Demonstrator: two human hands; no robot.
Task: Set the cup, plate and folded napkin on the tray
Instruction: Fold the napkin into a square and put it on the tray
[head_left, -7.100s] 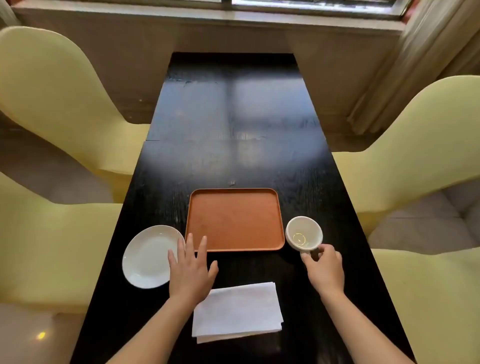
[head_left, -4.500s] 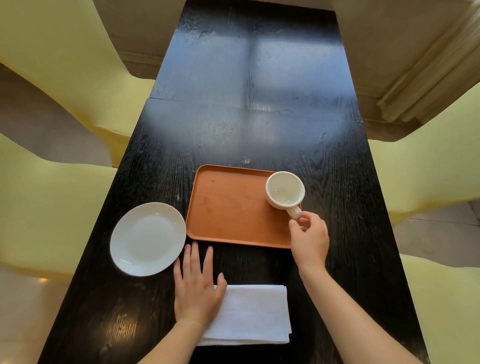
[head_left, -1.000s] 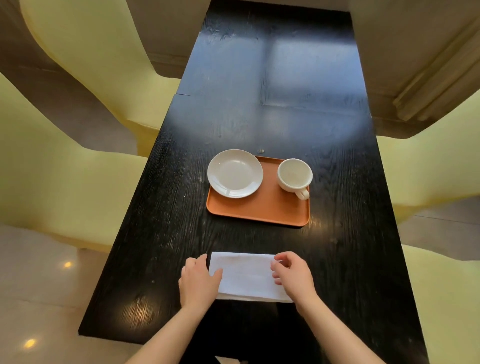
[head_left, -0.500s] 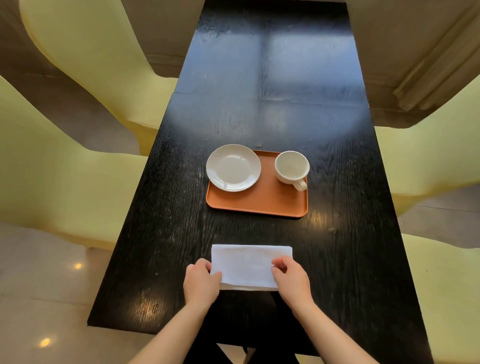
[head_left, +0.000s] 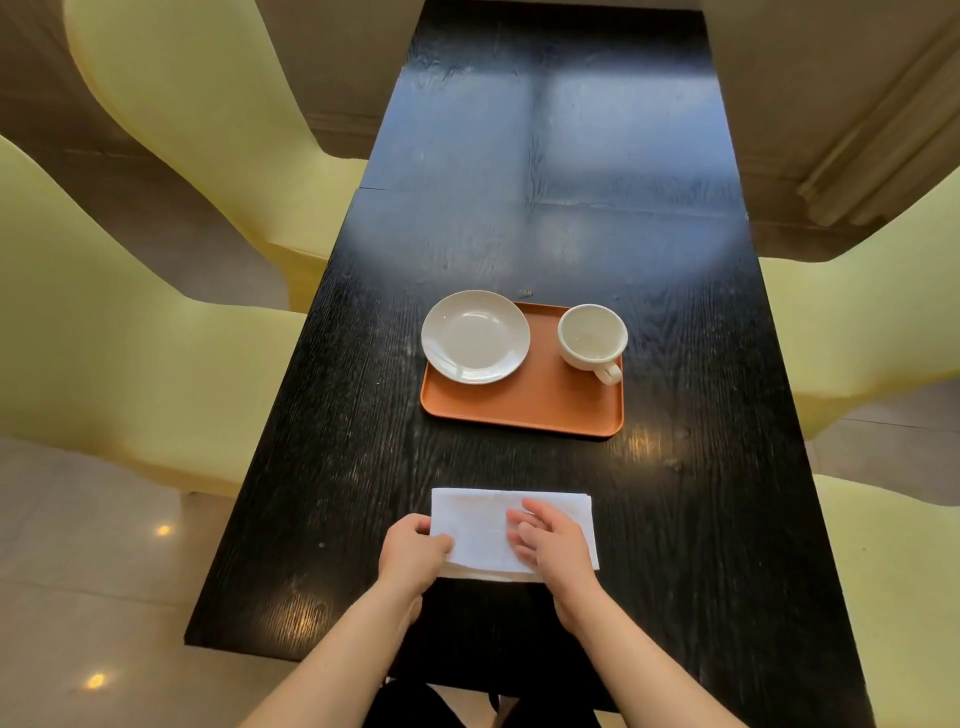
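An orange tray (head_left: 524, 408) lies mid-table. On its left part rests a white plate (head_left: 475, 336), overhanging the tray's left and far rims. A white cup (head_left: 592, 338) stands upright at the tray's right rear, handle toward me. Near the table's front edge lies a white napkin (head_left: 475, 525), folded into a long strip. My left hand (head_left: 413, 553) pinches the napkin's near-left corner. My right hand (head_left: 553, 540) lies flat on the napkin's right half, fingers spread and pointing left.
The black wooden table (head_left: 545, 208) runs away from me. Pale yellow chairs stand on both sides, one at the left (head_left: 130, 364) and one at the right (head_left: 883, 322). Light floor tiles show at the lower left.
The napkin has been folded narrower over the last second. My right hand has moved from the napkin's right edge onto its top, palm down. The left hand stays at the left corner.
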